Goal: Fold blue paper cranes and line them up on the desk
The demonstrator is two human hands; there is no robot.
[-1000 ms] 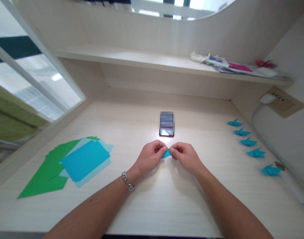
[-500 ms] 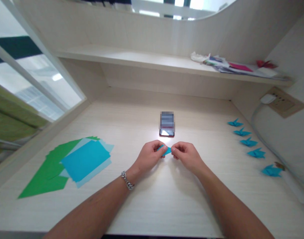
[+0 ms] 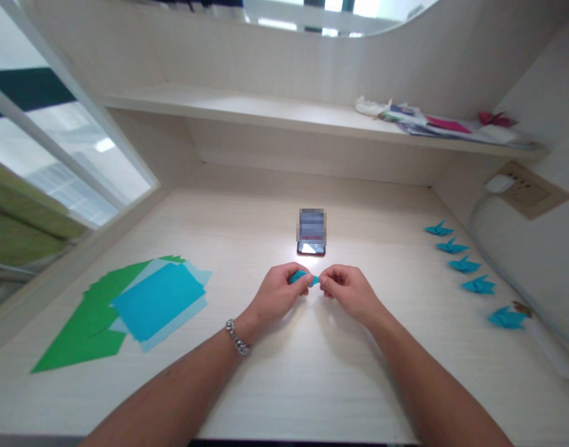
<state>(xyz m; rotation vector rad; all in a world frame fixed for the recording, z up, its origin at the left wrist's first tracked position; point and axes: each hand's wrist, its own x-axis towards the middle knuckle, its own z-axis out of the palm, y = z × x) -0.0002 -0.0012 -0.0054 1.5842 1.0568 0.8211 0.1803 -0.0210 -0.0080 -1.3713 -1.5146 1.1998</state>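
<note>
With the blue folded paper (image 3: pixel 295 276) as the clock's centre, a silver bracelet (image 3: pixel 238 337) sits at eight o'clock, behind the left hand (image 3: pixel 282 288); that hand, at nine, pinches the paper firmly between thumb and fingers; the right hand (image 3: pixel 352 288), at three, has thumb and fingertips closed on its pointed end; the paper lies between both hands, partly covered by the left thumb; farther out at nine, blue sheets (image 3: pixel 161 298) overlap green sheets (image 3: pixel 82 329) on the desk (image 3: pixel 284 385); around three, five blue paper birds (image 3: pixel 464 265) form a row; just beyond the hands, at twelve, lies a phone (image 3: pixel 311 236); between two and three, a white plug (image 3: pixel 499 184) fills part of a wall socket (image 3: pixel 538 200); between one and two, papers (image 3: pixel 447 126) rest on a shelf (image 3: pixel 266 108).
</note>
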